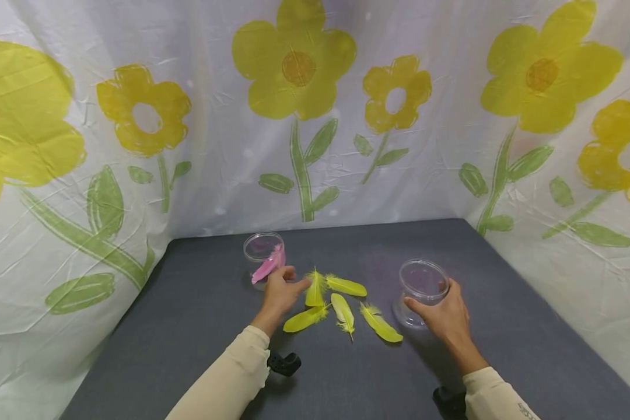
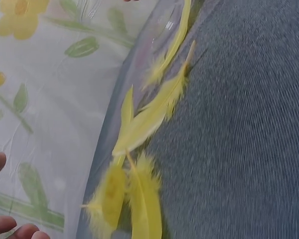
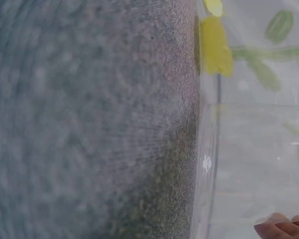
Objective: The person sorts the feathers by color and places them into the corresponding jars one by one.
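My right hand (image 1: 450,315) grips the side of a clear plastic cup (image 1: 419,280) on the right half of the table, its thumb across the front. In the right wrist view, fingertips (image 3: 281,228) show against the cup's clear wall (image 3: 254,164). On the left, a second clear cup (image 1: 254,252) contains pink feathers (image 1: 270,265). My left hand (image 1: 282,291) is just in front of that cup, thumb and fingers apart, holding nothing. Several yellow feathers (image 1: 345,286) lie between the hands, the closest right by the left thumb; the left wrist view has them (image 2: 148,209) too.
Dark cloth covers the table (image 1: 357,379). A white curtain (image 1: 215,175) printed with yellow flowers hangs along its back and sides. Black wrist straps or mounts (image 1: 284,364) stick out under both sleeves, close above the cloth.
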`<state>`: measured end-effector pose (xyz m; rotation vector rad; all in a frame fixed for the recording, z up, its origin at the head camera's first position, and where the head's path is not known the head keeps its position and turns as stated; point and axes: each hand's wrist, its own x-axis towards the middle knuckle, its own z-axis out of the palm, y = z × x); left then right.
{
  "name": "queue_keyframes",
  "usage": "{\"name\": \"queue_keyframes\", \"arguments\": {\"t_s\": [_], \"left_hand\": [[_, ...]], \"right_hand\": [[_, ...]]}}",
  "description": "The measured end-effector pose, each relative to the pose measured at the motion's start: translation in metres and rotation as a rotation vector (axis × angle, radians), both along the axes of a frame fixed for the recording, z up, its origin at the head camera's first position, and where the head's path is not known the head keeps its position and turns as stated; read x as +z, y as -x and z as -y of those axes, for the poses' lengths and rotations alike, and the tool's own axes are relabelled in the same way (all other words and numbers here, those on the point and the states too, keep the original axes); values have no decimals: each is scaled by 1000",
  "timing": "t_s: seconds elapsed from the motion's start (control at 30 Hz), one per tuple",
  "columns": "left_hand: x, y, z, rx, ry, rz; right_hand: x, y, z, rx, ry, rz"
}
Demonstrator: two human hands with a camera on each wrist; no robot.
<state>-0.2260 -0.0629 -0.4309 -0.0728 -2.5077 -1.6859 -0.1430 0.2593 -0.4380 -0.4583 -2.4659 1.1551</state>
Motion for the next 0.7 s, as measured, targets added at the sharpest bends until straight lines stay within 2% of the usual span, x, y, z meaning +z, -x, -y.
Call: {"name": "queue_keyframes", "arguments": {"t_s": [0.13, 0.27, 0.43, 0.57, 0.7], "left_hand": [[-3, 0, -7, -42, -18, -6], [-8, 0, -15, -85, -42, 34], [-15, 3, -28, -111, -23, 75], [-20, 7, -39, -115, -6, 108], [-27, 12, -48, -88, 25, 122]], "right_hand": [[0, -1, 0, 0, 1, -8], [-1, -1, 0, 1, 6, -11], [-2, -2, -1, 4, 8, -11], [-1, -2, -1, 6, 11, -15], [-1, -2, -1, 19, 9, -18]]}}
